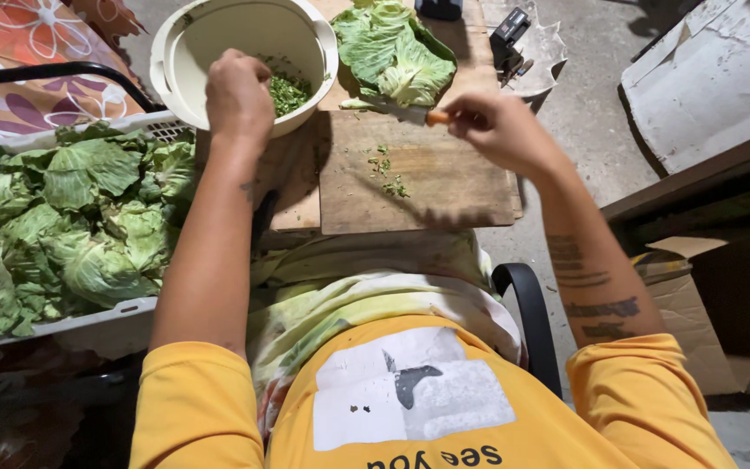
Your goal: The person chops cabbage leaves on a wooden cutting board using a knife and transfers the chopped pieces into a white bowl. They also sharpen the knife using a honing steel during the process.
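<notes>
My left hand [238,94] reaches over the rim of a cream plastic bowl [186,54], fingers curled down toward the chopped greens [289,92] inside it. My right hand [498,128] grips a knife with an orange handle [437,116]; its blade [397,110] points left across the wooden cutting board [444,182]. A stack of whole green cabbage leaves [392,50] lies on the board's far end, just beyond the blade. A few chopped bits [385,170] are scattered on the board's middle.
A white crate [101,316] heaped with loose green leaves [62,226] stands at my left. A black chair arm [531,314] curves at my right. Cardboard boxes [696,304] sit on the concrete floor to the right. Dark small objects [510,35] rest on a leaf-shaped dish beyond the board.
</notes>
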